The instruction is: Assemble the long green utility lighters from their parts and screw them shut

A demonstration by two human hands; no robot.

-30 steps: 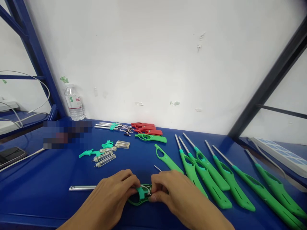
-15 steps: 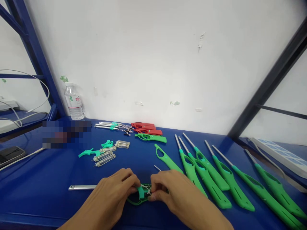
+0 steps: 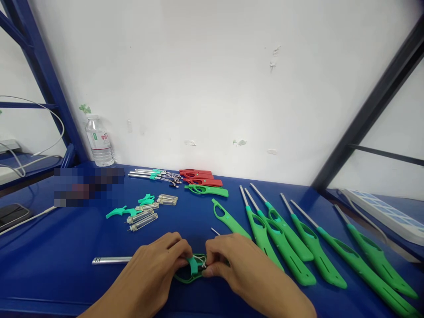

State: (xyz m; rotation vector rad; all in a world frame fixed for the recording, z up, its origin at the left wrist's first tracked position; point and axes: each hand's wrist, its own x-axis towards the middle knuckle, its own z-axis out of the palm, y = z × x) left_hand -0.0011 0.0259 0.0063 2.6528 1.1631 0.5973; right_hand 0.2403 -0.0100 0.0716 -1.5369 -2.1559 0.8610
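Both my hands meet over a green lighter half-shell (image 3: pixel 188 277) lying near the front of the blue bench (image 3: pixel 66 238). My left hand (image 3: pixel 155 264) pinches the shell and a teal trigger piece (image 3: pixel 193 266) set in it. My right hand (image 3: pixel 232 260) pinches the other side, where thin white wires (image 3: pixel 200 263) show between the fingertips. A metal tube (image 3: pixel 111 260) sticks out to the left from under my left hand.
Several finished green long-nose lighters (image 3: pixel 298 238) lie in a row at the right. Red shells (image 3: pixel 198 177), a green shell (image 3: pixel 207 191), metal tubes, clear fuel tanks (image 3: pixel 144 216) and teal triggers (image 3: pixel 115 213) lie farther back. A water bottle (image 3: pixel 97 141) stands by the wall.
The view has shifted slightly to the right, so everything sits a little further left. My hands stay pinched on the shell in the same place.
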